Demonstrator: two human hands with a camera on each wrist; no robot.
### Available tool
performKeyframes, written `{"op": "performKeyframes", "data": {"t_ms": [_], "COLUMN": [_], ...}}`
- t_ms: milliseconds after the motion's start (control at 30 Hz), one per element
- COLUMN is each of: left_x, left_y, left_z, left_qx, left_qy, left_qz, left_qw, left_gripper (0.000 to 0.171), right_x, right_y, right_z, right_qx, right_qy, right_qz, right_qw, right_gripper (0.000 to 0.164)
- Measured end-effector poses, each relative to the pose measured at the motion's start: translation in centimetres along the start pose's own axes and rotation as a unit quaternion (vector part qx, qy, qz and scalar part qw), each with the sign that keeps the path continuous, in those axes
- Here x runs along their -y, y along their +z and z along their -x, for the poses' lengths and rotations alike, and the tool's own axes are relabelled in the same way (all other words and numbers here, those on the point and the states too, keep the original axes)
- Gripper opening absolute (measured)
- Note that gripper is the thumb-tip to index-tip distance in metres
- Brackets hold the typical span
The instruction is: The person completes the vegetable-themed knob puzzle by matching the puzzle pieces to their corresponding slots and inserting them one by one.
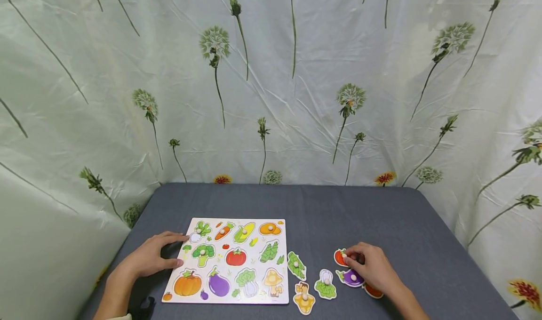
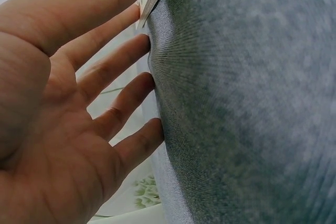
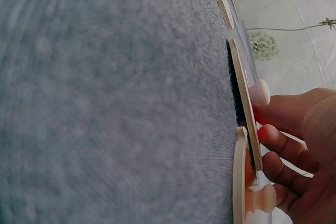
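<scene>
A white vegetable puzzle board (image 1: 211, 262) lies flat on the table. My left hand (image 1: 154, 256) is at its left edge, fingers extended, thumb and fingertips touching the rim. Knobbed pieces sit in the upper part of the board, among them a carrot (image 1: 222, 234) and broccoli (image 1: 199, 251). Right of the board, my right hand (image 1: 372, 262) pinches the knob of a tomato puzzle piece (image 1: 338, 260) between thumb and index finger. Below these fingers lie an eggplant piece (image 1: 348, 278) and an orange piece (image 1: 374, 292), partly hidden by the hand.
Between board and right hand lie loose knobbed pieces: green asparagus (image 1: 294, 262), a leafy cabbage (image 1: 325, 289) and a yellow mushroom (image 1: 306, 305). Dark grey cloth covers the table (image 1: 360, 212). A dandelion-print curtain (image 1: 296, 103) hangs behind it and at both sides.
</scene>
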State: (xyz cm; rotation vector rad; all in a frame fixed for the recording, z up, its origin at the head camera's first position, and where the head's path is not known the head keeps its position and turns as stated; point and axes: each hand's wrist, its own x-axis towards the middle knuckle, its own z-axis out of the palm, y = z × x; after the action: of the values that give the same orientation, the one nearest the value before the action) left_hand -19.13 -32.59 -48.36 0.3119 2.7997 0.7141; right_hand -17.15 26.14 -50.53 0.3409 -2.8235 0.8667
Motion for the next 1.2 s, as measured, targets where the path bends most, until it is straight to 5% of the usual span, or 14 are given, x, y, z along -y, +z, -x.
{"op": "performKeyframes", "data": {"t_ms": [367,1200], "left_x": [-0.1,-0.2], "left_y": [0.0,0.0], "left_z": [0.0,0.1], "left_qx": [-0.001,0.000], "left_qy": [0.000,-0.011], "left_qz": [-0.002,0.004], "left_qw": [1.0000,0.9999], "left_gripper": [0.071,0.072], "right_x": [0.5,5.3], "right_y": [0.0,1.8], "right_z": [-0.5,-3.1], "right_qx": [0.017,0.001], "right_qy": [0.042,-0.030], "right_qz": [0.000,-0.050], "right_qw": [0.999,0.998], "right_gripper": [0.009,0.007]}}
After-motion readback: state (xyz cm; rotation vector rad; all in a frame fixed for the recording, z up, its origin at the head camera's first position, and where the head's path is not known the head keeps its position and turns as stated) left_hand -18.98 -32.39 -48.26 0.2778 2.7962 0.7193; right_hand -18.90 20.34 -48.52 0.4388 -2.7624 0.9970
